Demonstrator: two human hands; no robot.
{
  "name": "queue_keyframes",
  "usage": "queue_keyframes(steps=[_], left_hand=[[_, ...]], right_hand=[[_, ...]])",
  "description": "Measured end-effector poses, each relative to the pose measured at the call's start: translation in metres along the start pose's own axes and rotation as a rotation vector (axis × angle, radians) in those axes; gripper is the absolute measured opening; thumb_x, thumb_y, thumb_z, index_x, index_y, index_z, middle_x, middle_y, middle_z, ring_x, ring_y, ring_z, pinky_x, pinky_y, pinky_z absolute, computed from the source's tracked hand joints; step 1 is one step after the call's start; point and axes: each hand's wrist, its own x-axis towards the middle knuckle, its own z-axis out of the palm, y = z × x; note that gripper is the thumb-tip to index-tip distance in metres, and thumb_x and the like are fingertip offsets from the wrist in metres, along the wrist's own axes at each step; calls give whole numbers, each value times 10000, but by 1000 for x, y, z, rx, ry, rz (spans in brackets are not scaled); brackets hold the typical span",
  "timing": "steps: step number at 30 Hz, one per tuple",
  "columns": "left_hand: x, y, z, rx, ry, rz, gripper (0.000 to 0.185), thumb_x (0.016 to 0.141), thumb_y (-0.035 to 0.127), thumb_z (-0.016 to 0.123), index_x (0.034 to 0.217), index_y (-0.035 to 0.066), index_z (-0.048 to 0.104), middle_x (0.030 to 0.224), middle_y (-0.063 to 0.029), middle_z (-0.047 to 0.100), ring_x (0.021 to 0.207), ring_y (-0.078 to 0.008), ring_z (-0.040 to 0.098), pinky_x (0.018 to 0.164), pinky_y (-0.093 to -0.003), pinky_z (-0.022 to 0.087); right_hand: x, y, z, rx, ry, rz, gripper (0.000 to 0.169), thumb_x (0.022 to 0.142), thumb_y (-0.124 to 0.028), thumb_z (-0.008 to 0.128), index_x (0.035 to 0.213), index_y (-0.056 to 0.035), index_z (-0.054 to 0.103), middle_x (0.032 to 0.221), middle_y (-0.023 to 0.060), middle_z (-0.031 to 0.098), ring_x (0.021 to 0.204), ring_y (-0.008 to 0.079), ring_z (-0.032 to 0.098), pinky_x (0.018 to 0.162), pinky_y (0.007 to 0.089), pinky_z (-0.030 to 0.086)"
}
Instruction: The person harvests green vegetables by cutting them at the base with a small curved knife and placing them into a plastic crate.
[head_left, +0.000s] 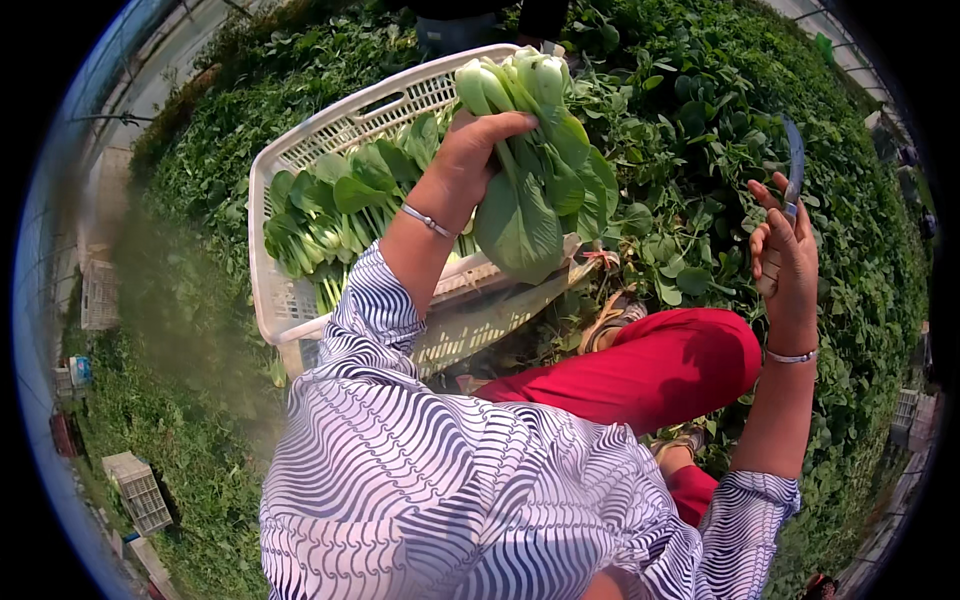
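My left hand (480, 146) grips a bunch of bok choy (532, 172), its pale stem bases pointing up and away and its broad leaves hanging towards me. The bunch is over the right part of a white plastic crate (262, 262). More bok choy (352, 187) lies inside the crate, beside my left forearm. Out to the right, my right hand (784, 244) holds a small knife (793, 161) with a curved blade pointing up and away. Some of its fingers are spread, and the knife's handle is mostly hidden.
Leafy green plants (697, 112) grow all around. My bent leg in red trousers (637, 367) lies between the crate and my right arm. Another person in dark clothing (540, 19) is just beyond the crate. A further crate (139, 491) stands at the lower left.
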Motion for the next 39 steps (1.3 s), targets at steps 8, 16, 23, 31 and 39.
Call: queue_keyframes(steps=[8,16,23,31,39], left_hand=[[46,59,-156,556,594,-45,196,689,46,636,874,-14,613,783,-88,624,668,-189,610,626,-291,499],[143,-5,-249,1179,1010,-243,518,555,160,741,1006,-17,557,1004,-191,609,959,-314,591,831,-342,454],[183,-91,-260,1214,1145,-492,633,775,184,589,1261,-23,241,1244,-257,421,1141,-382,445,965,-409,362],[182,-78,-306,750,710,-410,527,708,119,674,1131,-96,444,1064,-166,547,890,-266,559,746,-403,474],[246,44,-378,1609,618,304,697,765,481,576,1193,-38,393,1088,-202,515,993,-316,520,823,-396,427]], right_hand=[[-57,10,-184,-145,489,25,455,863,-177,541,1256,-31,366,1156,138,528,561,37,508,374,142,394],[-145,4,-248,-168,803,108,441,882,-236,502,1272,-78,372,1186,95,522,561,29,488,375,150,348],[-204,3,-269,-187,1015,154,421,887,-243,485,1260,-76,384,1181,96,524,559,29,508,367,137,363],[-228,-17,-296,-242,1003,137,427,885,-200,493,1255,-23,374,1167,142,508,608,43,513,398,152,426],[-298,3,-304,-98,1212,-37,346,840,-176,563,1128,-15,459,1044,132,594,610,76,527,425,190,426]])
